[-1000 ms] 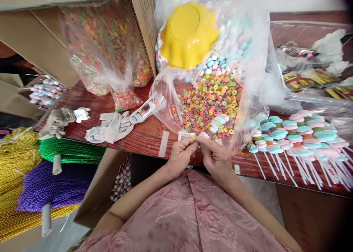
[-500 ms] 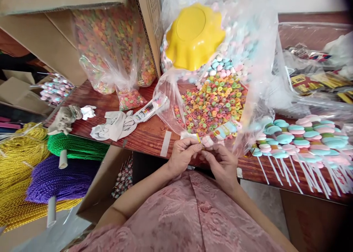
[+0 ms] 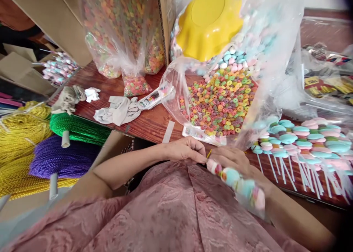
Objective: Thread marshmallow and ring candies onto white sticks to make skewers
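A wrapped marshmallow skewer (image 3: pixel 231 176), pink, white and pale blue, slants down to the right across my right wrist, somewhat blurred. A short yellow twist tie (image 3: pixel 209 153) sticks up at its near-left end. My left hand (image 3: pixel 186 149) is closed, thumb and forefinger pinching that end. My right hand (image 3: pixel 230 159) lies behind the skewer with its fingers bent in at the tied end; its fingertips are partly hidden. Just beyond both hands, a clear bag of colourful ring candies (image 3: pixel 220 101) lies open on the table.
Finished marshmallow skewers (image 3: pixel 303 138) lie piled at right. A yellow scalloped bowl (image 3: pixel 208 20) sits upside down on marshmallows. Pale gloves (image 3: pixel 118 110) and a printed packet (image 3: pixel 154 97) lie left. Purple cord (image 3: pixel 63 167) hangs below the table's left edge. A cardboard box (image 3: pixel 165 20) stands behind.
The skewer has swung from beyond my hands towards my body and now lies over my right wrist. My right hand has turned, its back now showing. The view has shifted slightly.
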The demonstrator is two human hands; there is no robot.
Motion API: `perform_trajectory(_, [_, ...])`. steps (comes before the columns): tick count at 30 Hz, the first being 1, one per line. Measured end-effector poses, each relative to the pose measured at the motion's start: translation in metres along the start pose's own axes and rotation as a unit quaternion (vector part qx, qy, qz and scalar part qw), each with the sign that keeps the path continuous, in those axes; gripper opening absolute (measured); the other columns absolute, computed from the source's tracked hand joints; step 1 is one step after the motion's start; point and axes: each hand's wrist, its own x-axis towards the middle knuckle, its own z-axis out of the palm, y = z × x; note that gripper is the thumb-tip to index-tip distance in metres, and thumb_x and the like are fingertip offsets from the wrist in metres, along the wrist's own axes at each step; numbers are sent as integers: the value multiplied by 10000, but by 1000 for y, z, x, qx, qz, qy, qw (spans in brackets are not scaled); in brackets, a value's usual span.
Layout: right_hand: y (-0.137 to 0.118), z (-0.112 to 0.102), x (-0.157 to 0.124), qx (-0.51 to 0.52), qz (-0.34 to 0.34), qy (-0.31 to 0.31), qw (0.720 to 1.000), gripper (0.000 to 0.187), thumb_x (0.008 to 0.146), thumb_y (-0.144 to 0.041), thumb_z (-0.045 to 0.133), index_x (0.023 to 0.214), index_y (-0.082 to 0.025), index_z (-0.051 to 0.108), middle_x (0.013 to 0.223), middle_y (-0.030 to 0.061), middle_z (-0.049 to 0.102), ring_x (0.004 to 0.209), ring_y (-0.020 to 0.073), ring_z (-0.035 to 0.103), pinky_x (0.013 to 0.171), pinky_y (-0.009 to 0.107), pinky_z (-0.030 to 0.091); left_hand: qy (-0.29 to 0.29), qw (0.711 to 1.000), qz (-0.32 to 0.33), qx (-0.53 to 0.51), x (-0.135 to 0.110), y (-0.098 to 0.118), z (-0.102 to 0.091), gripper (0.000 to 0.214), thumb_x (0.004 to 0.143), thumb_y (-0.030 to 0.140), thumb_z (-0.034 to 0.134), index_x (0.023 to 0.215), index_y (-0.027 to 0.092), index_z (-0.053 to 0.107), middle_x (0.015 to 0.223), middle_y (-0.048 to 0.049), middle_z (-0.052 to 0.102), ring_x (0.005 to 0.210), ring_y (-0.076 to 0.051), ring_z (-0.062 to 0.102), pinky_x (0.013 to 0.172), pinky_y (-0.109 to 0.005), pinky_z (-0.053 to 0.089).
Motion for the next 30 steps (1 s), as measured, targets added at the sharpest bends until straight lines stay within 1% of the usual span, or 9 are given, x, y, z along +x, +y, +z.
perform_trajectory(4, [-17,-19,10,-99,-205,15,974,390,998,-162,239,1117,-177,610,910,91,668,807,183,614,727,346,493,-78,995,-63,-10,-3,9,-2,344,554,379,856,624,128,631,490,36,519,408,-47,375,403,-196,203])
perform_trajectory(6, [-21,-23,12,-105,-219,42,969,400,1010,-171,227,1165,-173,596,919,88,659,822,182,612,735,348,486,-105,992,-74,-7,-3,16,-4,338,549,368,867,613,128,638,490,30,525,409,-49,380,398,-193,211])
perform_trajectory(10, [-23,-23,14,-99,-198,33,975,357,1019,-189,286,1223,-178,578,923,74,653,845,172,616,735,336,480,-167,982,-80,34,-1,29,-5,309,559,353,875,577,135,656,468,21,507,392,-47,352,380,-191,199])
perform_trajectory(15, [-26,-26,29,-128,-206,-27,970,344,1018,-189,284,1052,-212,626,790,46,645,675,151,572,594,317,438,-177,978,-35,102,1,38,-7,243,552,338,875,513,183,692,490,-47,597,377,-114,442,358,-242,287])
perform_trajectory(17, [-28,-29,37,-155,-201,-56,966,336,1013,-185,304,1006,-229,637,785,41,649,657,148,563,566,315,417,-170,976,-5,133,2,45,-14,182,549,307,867,533,202,719,517,-54,638,406,-150,509,367,-259,347])
perform_trajectory(21, [-32,-38,51,-226,-186,-41,955,271,987,-160,380,937,-229,637,880,52,677,700,162,570,572,325,390,-94,967,95,215,-5,77,-30,153,502,199,867,606,224,757,528,-19,659,461,-161,574,416,-249,418])
perform_trajectory(25, [-29,-46,59,-250,-148,-23,957,264,965,-146,388,816,-225,591,682,23,599,581,150,483,535,328,320,-18,951,174,254,-33,101,-9,63,611,163,804,633,202,760,589,-37,661,558,-174,609,511,-270,451])
perform_trajectory(27, [-27,-50,63,-242,-98,-1,965,253,954,-172,384,799,-229,575,617,11,542,538,145,433,512,326,282,26,939,243,240,-42,96,10,71,632,154,792,645,213,756,643,-53,666,660,-202,644,572,-288,477])
perform_trajectory(30, [-26,-51,69,-197,-40,51,978,215,936,-189,391,826,-226,572,639,9,547,546,138,437,512,311,272,15,916,302,264,-34,73,20,139,624,154,804,730,234,760,758,-71,691,761,-220,648,663,-308,507])
